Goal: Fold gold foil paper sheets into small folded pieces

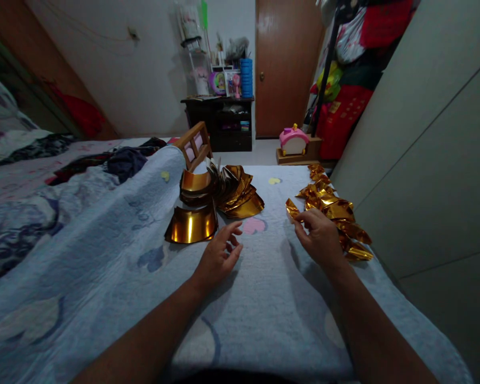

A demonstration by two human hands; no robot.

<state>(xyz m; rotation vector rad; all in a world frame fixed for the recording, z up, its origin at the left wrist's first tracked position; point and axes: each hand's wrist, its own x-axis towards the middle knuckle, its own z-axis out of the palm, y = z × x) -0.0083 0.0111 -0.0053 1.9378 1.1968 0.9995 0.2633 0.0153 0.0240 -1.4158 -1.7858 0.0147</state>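
A fanned stack of curved gold foil sheets [218,200] lies on the light blue quilt [116,266], with one gold sheet [192,225] at its front. My left hand [219,256] rests on the quilt just below that sheet, fingers apart and empty. On the right lies a row of folded gold foil pieces [336,210]. My right hand [319,234] sits at the near left of that row, fingers curled in a pinch on a folded gold piece [292,209].
A grey wall or cabinet side [432,160] runs along the quilt's right edge. Clothes [124,160] and bedding lie to the left. Beyond stand a wooden chair [194,144], a dark shelf unit [224,120], a pink toy [293,141] and a brown door [284,64].
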